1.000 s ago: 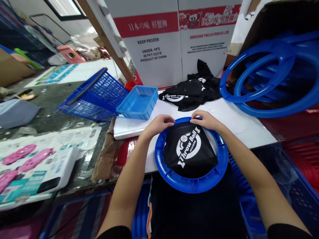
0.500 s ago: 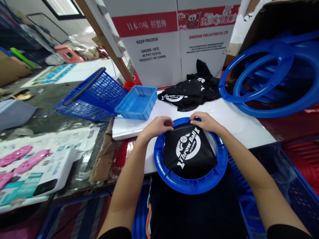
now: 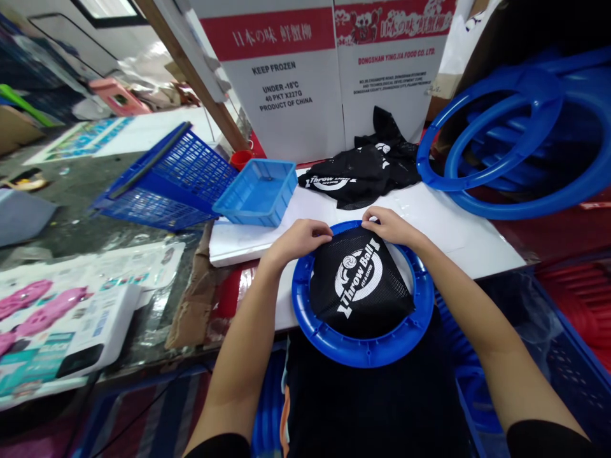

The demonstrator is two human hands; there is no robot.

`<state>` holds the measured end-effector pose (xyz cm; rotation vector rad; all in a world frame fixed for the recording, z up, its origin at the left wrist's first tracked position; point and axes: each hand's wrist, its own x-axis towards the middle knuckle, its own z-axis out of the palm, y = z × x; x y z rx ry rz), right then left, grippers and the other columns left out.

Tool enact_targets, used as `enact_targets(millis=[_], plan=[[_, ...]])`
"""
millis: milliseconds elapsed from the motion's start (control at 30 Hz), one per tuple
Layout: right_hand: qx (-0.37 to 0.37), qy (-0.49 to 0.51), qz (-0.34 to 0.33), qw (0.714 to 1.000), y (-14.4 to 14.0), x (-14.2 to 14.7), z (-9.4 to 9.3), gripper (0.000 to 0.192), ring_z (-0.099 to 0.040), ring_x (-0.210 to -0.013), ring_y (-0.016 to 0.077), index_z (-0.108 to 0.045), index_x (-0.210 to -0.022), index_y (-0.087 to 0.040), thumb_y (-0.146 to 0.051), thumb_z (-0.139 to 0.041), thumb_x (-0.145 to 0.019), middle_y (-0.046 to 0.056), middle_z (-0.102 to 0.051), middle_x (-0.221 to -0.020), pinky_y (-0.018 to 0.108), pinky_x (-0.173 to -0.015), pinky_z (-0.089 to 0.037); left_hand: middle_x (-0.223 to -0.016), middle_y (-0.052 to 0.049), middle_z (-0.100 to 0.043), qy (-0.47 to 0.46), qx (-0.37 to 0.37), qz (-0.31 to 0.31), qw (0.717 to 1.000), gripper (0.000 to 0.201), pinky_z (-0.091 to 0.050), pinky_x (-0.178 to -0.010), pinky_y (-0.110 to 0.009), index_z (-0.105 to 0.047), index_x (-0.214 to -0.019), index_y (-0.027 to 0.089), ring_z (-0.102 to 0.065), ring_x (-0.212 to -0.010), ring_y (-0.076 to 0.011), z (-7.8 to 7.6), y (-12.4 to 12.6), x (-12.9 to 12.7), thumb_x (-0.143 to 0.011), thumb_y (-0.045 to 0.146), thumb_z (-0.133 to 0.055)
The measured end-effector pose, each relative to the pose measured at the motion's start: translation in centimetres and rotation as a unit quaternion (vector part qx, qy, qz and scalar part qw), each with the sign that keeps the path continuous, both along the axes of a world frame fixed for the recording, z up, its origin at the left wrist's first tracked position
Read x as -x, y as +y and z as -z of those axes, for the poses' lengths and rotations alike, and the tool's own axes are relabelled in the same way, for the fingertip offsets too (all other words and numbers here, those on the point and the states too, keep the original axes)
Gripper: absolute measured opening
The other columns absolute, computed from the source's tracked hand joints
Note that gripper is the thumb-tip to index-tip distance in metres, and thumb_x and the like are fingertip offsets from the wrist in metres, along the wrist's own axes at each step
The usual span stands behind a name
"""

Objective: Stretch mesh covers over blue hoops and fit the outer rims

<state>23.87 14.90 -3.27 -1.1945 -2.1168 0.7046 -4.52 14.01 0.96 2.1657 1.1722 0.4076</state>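
Black mesh [image 3: 360,280], printed with a white "Throw Ball" logo, draped across a blue plastic ring [image 3: 363,348] at the near edge of the white surface [image 3: 458,229]. Hardly any change over the last second: both hands in the same spot at the ring's far rim, fingers working a little closer along the fabric's top edge, the view itself drifted slightly. Reads as slow seating of the mesh edge onto the rim, top side only, the lower corners loose inside the hoop.

Left hand [image 3: 298,236] curled shut, fingertips pinching the upper left edge of the mesh against the rim. Right hand [image 3: 389,226] likewise closed in a pinch on the upper right corner. Mesh therefore directly beneath and between both grips, hanging toward the body, ring flat under it and jutting past the surface's edge.

Farther back: a heap of spare black mesh [image 3: 358,178], a small blue tray [image 3: 255,194], a tilted blue basket [image 3: 167,181], stacked blue rings [image 3: 515,127] at the right.
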Motion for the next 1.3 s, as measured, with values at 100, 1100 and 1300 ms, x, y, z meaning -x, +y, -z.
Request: enact_targets(millis=[100, 1100, 1300], plan=[[-0.008, 0.001, -0.022, 1.0, -0.1, -0.1, -0.1, 0.012, -0.065, -0.096, 0.025, -0.063, -0.086, -0.022, -0.03, -0.06, -0.094, 0.007, -0.069, -0.095, 0.044, -0.094, -0.054, -0.088, -0.004, -0.079, 0.007, -0.009, 0.012, 1.0, 0.016, -0.053, -0.084, -0.036, -0.076, -0.087, 0.022, -0.07, -0.084, -0.0215, -0.1, 0.0, -0.1, -0.089, 0.029, -0.062], [0.158, 0.084, -0.088, 0.98, 2.1, -0.5, -0.9, 0.015, -0.063, -0.101, 0.025, -0.073, -0.079, -0.019, -0.034, -0.071, -0.081, 0.007, -0.07, -0.106, 0.046, -0.103, -0.048, -0.082, -0.005, -0.075, -0.083, 0.113, -0.089, 0.986, 0.02, -0.051, -0.077, -0.033, -0.077, -0.097, 0.017, -0.067, -0.078, -0.0203, 1.3, 1.0, -0.4, -0.081, 0.022, -0.067], [0.194, 0.093, -0.11, 0.971, 2.2, -1.1, -1.3, 0.018, -0.06, -0.098, 0.0234, -0.074, -0.079, -0.019, -0.037, -0.074, -0.08, 0.006, -0.067, -0.104, 0.045, -0.104, -0.047, -0.076, -0.003, -0.071, -0.052, 0.092, -0.106, 0.989, 0.015, -0.05, -0.074, -0.033, -0.076, -0.091, 0.017, -0.064, -0.074, -0.02, 1.1, 0.6, -0.9, -0.079, 0.023, -0.069]])
